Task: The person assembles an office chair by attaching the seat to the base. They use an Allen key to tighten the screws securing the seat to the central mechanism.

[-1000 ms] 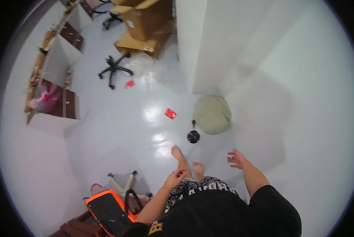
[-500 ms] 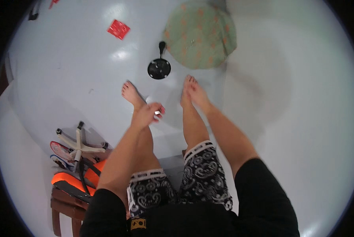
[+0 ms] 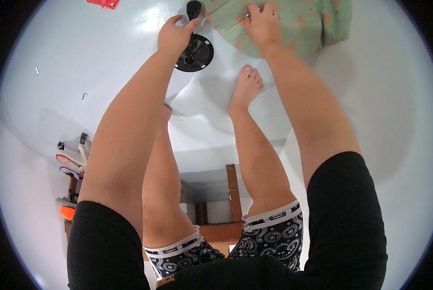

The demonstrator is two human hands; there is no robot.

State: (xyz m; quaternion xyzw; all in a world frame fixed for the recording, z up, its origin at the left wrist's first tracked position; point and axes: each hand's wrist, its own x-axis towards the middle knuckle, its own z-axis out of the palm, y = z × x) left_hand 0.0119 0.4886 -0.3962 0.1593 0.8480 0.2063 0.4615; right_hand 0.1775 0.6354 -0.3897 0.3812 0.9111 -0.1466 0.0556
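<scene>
A: We note bright, even light from overhead; the glossy white floor (image 3: 81, 72) throws back a pale glare patch near the top, left of centre.

B: We see soft shadows under the bare foot (image 3: 245, 89) and legs. The fisheye bends everything toward a black rim. Focus is fair, with slight softness at the edges.

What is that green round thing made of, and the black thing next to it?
The green round cushion looks like soft woven cloth: matte, wrinkled, folding under the right hand. The black round base with its post, gripped by the left hand, looks like hard plastic or painted metal, slightly shiny.
</scene>
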